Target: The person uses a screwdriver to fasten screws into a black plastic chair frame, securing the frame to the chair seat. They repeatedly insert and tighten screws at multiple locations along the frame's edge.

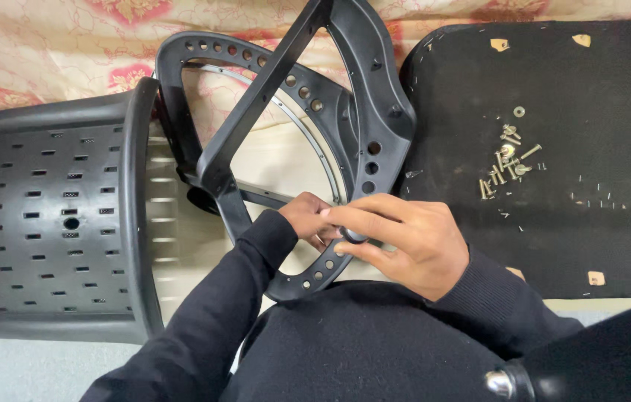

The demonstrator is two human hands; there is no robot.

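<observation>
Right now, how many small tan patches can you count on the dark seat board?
4: two at the top edge, two near the bottom edge, the latter partly hidden by the sleeve.

Left arm: black sleeve rising from 7 o'clock toward centre, forearm angled up to the right, cuff drawn close at the wrist.
Left hand (pixel 306 217): mostly hidden behind the other hand; knuckles and back show, fingers curled inward toward 3 o'clock.
Right arm: black sleeve entering from 4 o'clock, elbow bent, forearm running up and left.
Right hand (pixel 405 240): back facing the camera, lying over the left hand; fingers (pixel 364 216) extended toward 9 o'clock, thumb tucked beneath, fingertips pinched together on a small dark round part.
Hands together: touching, overlapping just below centre.
</observation>
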